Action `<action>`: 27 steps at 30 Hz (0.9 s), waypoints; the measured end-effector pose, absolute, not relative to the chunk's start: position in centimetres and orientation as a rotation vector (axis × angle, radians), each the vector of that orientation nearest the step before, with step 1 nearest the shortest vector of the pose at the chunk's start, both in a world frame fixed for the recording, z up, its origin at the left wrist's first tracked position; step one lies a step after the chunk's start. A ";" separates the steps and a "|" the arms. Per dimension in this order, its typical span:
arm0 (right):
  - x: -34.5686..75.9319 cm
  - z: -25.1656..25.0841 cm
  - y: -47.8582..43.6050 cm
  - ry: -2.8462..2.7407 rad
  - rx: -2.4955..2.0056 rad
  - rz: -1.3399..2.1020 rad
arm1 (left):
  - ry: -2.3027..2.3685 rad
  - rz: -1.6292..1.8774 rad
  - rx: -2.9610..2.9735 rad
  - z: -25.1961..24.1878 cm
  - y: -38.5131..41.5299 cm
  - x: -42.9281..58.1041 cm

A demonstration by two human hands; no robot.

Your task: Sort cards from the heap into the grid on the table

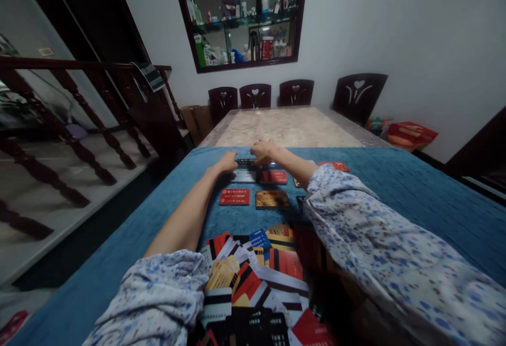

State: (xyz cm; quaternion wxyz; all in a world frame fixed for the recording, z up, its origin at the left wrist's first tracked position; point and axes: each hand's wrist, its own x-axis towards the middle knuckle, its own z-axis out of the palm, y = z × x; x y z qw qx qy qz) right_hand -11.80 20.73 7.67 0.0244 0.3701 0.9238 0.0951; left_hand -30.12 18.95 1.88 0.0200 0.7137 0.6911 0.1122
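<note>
Both my arms reach forward over a blue cloth (395,188) on a long table. My left hand (226,162) and my right hand (264,151) meet at a dark card (245,161) lying at the far end of a laid-out grid, fingers closed on its two ends. Nearer me in the grid lie a grey card (243,176), a red card (273,177), another red card (234,196) and a gold-brown card (272,199). A loose pile of many cards (253,277) lies between my elbows.
Beyond the cloth the bare marble tabletop (284,125) runs to several dark chairs (255,95) at the wall. Another red card (335,166) lies right of my right arm. A wooden stair railing (79,104) stands at left; red bags (411,134) sit on the floor at right.
</note>
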 end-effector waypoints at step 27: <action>-0.6 5.5 9.9 3.116 0.927 0.374 | 2.044 0.483 2.414 2.3 5.3 -23.2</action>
